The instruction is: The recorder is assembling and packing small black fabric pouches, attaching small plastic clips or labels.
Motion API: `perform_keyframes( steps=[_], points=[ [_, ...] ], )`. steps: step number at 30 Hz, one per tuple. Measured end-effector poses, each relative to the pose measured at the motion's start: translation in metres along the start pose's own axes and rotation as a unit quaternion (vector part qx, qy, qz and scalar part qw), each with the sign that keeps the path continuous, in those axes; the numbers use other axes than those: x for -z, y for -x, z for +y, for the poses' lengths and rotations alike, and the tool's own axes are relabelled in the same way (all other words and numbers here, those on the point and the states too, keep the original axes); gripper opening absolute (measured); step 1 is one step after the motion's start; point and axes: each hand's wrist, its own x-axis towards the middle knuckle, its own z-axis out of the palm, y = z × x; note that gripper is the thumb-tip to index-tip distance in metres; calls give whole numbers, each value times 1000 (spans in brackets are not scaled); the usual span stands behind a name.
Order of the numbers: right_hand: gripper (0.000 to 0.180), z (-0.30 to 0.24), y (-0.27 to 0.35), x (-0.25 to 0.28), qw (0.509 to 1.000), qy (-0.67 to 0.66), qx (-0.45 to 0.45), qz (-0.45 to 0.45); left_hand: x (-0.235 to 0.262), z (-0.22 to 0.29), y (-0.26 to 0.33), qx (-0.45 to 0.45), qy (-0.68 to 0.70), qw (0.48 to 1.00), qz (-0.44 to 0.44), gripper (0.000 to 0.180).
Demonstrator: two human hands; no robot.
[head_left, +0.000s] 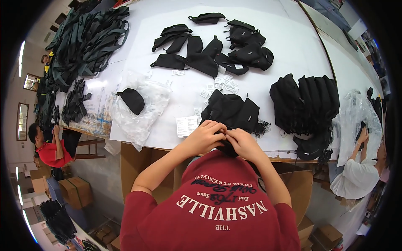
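Pinching a small black fabric pouch (228, 146) at the near edge of the white bench (268, 25), the left hand (204, 137) and right hand (244, 144) meet, fingers pressed together on its upper seam. Just behind lies a stack of black pouches (232, 109), with paper tags (186, 125) to its left and a clear plastic bag (142, 113) further left. The pouch appears light, soft and limp; a hold at the seam or zip edge probably suits it best.
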Motion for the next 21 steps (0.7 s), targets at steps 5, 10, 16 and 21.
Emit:
perform_keyframes(
  steps=[5, 10, 16, 21],
  points=[
    [42, -14, 0, 2, 964, -115, -230, -69, -9, -90, -8, 200, 231, 931, 200, 10],
    [34, 8, -10, -22, 986, -40, -161, -30, -88, -225, 14, 436, 66, 875, 201, 30],
    [33, 3, -19, -35, 984, 56, -145, -87, -114, -237, 14, 415, -28, 896, 156, 22],
    [29, -1, -24, -40, 981, 127, -131, -71, -107, -249, 15, 442, 32, 883, 156, 25]
  ],
)
